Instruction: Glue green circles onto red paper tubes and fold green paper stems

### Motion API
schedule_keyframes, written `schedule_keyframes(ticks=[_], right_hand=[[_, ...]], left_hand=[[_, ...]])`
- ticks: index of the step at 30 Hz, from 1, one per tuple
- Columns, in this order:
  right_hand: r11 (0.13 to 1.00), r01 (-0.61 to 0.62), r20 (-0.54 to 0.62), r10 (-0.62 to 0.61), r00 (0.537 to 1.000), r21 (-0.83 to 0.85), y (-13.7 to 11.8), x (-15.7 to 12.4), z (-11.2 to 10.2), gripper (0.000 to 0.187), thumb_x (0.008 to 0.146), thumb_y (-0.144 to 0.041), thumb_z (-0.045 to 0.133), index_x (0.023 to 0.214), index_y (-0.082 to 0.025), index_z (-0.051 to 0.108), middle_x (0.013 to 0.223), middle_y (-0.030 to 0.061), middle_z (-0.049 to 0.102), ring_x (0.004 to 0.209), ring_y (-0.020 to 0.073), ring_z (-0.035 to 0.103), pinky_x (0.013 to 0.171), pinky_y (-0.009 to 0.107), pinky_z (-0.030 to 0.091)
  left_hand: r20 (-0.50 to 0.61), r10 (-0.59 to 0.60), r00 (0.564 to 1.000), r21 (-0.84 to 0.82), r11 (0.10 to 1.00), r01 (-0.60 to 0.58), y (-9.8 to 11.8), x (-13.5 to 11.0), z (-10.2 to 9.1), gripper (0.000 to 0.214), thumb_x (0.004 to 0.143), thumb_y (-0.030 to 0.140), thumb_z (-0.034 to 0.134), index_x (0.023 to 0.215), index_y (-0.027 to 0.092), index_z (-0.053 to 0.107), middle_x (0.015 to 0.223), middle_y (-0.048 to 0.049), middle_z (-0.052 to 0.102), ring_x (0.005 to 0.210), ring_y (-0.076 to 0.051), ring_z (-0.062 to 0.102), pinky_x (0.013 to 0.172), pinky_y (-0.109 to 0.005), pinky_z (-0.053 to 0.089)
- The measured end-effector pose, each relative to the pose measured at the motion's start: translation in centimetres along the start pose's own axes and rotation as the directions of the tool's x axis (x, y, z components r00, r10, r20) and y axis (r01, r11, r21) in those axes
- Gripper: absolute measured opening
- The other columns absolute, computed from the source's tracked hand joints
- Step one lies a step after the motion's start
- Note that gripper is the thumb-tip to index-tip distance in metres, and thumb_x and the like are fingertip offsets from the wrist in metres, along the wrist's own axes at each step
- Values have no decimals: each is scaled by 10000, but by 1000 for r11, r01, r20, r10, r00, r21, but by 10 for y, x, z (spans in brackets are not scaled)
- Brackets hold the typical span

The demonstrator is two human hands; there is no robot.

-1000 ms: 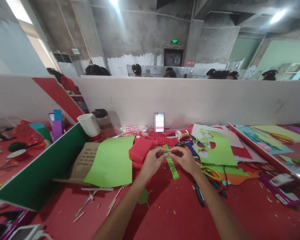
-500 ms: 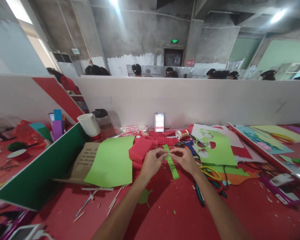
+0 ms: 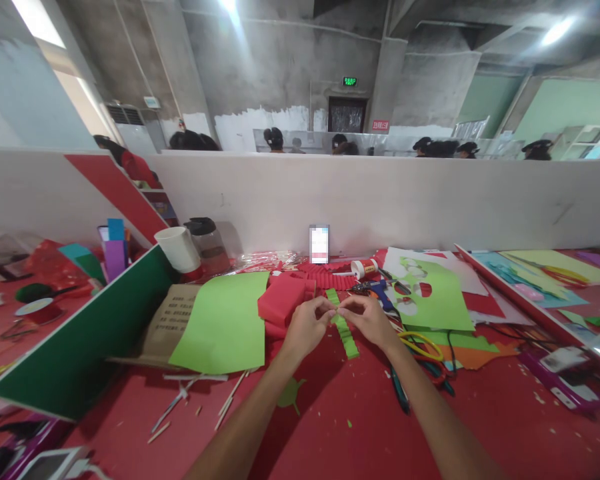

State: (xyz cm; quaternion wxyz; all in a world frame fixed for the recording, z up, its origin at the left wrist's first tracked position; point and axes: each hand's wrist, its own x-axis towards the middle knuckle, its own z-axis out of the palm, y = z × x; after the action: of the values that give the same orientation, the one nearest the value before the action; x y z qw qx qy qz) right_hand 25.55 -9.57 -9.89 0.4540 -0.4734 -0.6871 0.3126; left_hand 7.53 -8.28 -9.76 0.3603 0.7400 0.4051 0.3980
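Observation:
A narrow green paper strip (image 3: 349, 341) with pleated folds runs between my hands, above the red tabletop. My left hand (image 3: 307, 323) is closed, thumb and forefinger pinching the strip near its middle. From the other side my right hand (image 3: 367, 320) pinches it too, its fingertips almost meeting the left ones. The exact fold under the fingertips is hidden. Just left of my left hand lies a red folded paper piece (image 3: 280, 300). A blue glue gun (image 3: 381, 291) rests behind my right hand.
Large green sheets lie left (image 3: 225, 327) and right, the right one with cut-out holes (image 3: 450, 307). Yellow-handled scissors (image 3: 425, 347) and dark-handled pliers (image 3: 399, 390) sit by my right forearm. A phone (image 3: 319, 244) stands at the back; a green board (image 3: 90, 333) borders the left.
Both hands stay at nearly the same place on the green strip. Only their fingers have shifted slightly.

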Motion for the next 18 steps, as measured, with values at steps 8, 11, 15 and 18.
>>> schedule_keyframes(ticks=[8, 11, 15, 18], right_hand=[[997, -42, -32, 40, 999, -72, 6, 0, 11, 74, 794, -228, 590, 746, -178, 613, 704, 10, 622, 675, 166, 579, 656, 274, 449], [999, -39, -27, 40, 999, 29, 6, 1, 12, 70, 803, -253, 587, 789, -185, 597, 729, 7, 610, 687, 164, 578, 648, 268, 454], [984, -43, -68, 55, 996, 175, 8, 3, 11, 108, 777, -272, 636, 837, -188, 605, 742, 0, 611, 665, 150, 573, 613, 250, 449], [967, -68, -91, 93, 992, 245, 9, 3, 10, 151, 767, -292, 665, 873, -188, 641, 723, -5, 610, 623, 136, 545, 570, 238, 431]], left_hand=[[0, 67, 998, 132, 989, -66, 2, -3, 1, 71, 832, 170, 546, 821, 201, 609, 736, 7, 642, 661, -128, 559, 619, -216, 392], [-7, 102, 995, 155, 983, -99, 4, -4, 0, 73, 859, 187, 522, 842, 199, 592, 757, 0, 631, 680, -133, 553, 622, -215, 387], [-12, 139, 990, 172, 976, -135, 8, -3, -1, 125, 901, 253, 497, 898, 194, 607, 798, -17, 626, 713, -147, 551, 649, -230, 401], [-9, 165, 986, 150, 975, -162, 7, -3, 1, 145, 878, 270, 553, 970, 189, 630, 844, -33, 632, 754, -159, 560, 680, -242, 423]])
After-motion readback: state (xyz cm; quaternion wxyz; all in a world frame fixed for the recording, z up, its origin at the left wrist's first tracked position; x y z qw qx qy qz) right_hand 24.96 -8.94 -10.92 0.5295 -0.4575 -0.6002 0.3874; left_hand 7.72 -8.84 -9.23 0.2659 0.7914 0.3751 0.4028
